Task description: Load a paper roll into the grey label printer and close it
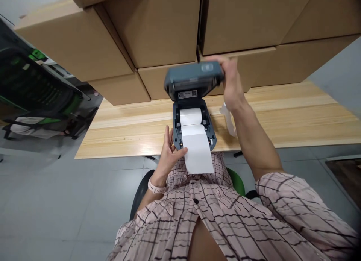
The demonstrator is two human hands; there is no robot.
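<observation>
While open, lid (pixel 191 76) in right grip (pixel 232 84).

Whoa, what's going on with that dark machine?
A person's right hand holds up the lid of a dark blue-grey plastic printer. Their left hand is at its front left corner, thumb at the edge of a white paper strip. The strip runs from a white paper roll inside and hangs past the light wooden table's front edge.

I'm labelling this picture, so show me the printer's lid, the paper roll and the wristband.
Lid (pixel 193 73), head view: middle of its blue-grey front edge.
Paper roll (pixel 191 117), head view: its exposed white surface.
Wristband (pixel 156 188), head view: outer side of the band.
</observation>
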